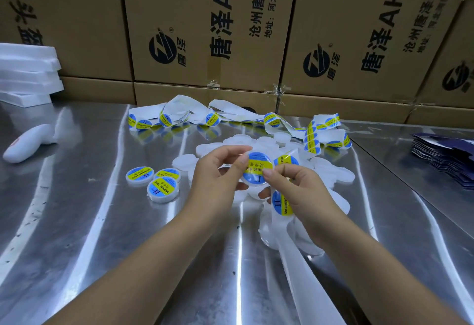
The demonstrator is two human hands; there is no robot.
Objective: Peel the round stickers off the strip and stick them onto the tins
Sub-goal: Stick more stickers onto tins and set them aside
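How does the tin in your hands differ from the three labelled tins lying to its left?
The held tin is up off the table, gripped by the left hand, while the right hand, holding the strip, presses its sticker; the three labelled tins lie on it untouched. The held tin tilts toward the camera; the three lie flat. All share the blue-and-yellow round sticker.

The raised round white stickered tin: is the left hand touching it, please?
Touching: the head view shows the left hand gripping the raised tin by its rim.

Printed cardboard boxes (205, 29) behind steel table (89, 222), white foam slabs (28, 73) left, dark-blue flat packs (446, 160) right
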